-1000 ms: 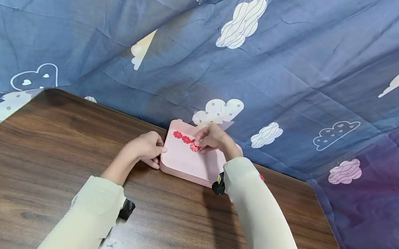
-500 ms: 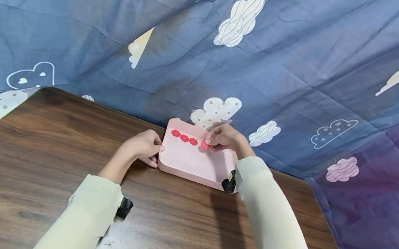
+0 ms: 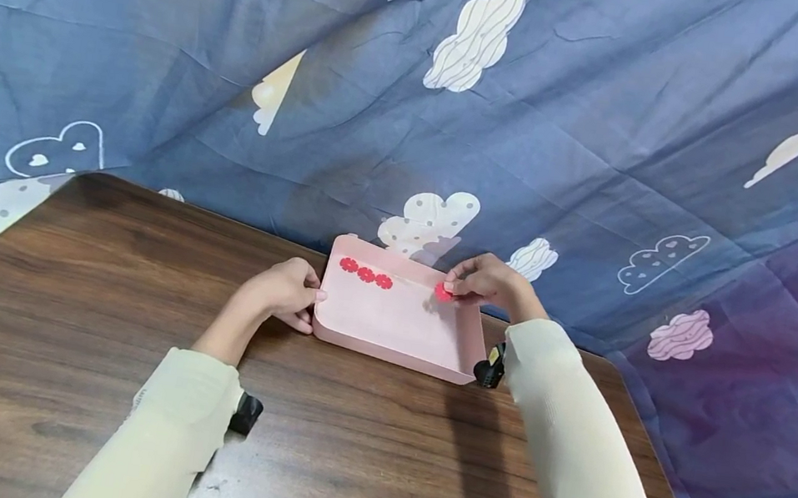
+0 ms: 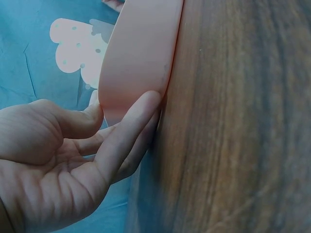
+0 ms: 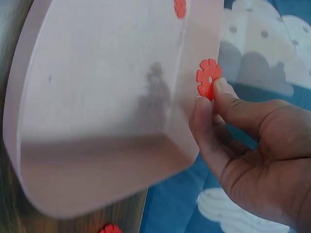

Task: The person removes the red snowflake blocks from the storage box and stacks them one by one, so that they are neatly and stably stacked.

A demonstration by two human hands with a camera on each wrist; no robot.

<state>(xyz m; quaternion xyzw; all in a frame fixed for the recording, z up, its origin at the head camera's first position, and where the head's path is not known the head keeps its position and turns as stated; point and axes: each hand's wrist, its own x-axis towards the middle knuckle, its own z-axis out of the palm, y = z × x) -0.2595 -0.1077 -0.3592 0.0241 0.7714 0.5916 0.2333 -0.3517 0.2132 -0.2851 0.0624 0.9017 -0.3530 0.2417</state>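
A pink shallow tray (image 3: pixel 397 320) stands on the table against the back curtain. Inside it, near the left back corner, three red flower-shaped plastic discs (image 3: pixel 365 275) lie in a row. My left hand (image 3: pixel 283 288) grips the tray's left end, its thumb at the rim and fingers against the outer wall (image 4: pixel 141 53). Over the tray's right back part, my right hand (image 3: pixel 493 282) pinches another red disc (image 5: pixel 208 77) between thumb and fingertips. This disc is raised above the tray floor, and its shadow falls on the pink surface.
One more red disc (image 5: pixel 111 228) is partly visible on the table beyond the tray's right end. The brown wood table (image 3: pixel 343 444) meets a blue curtain (image 3: pixel 353 134) printed with clouds right behind the tray.
My right hand has moved right across the tray with the pinched disc, away from the row. The third disc in the row now shows uncovered. My left hand keeps its hold on the tray.
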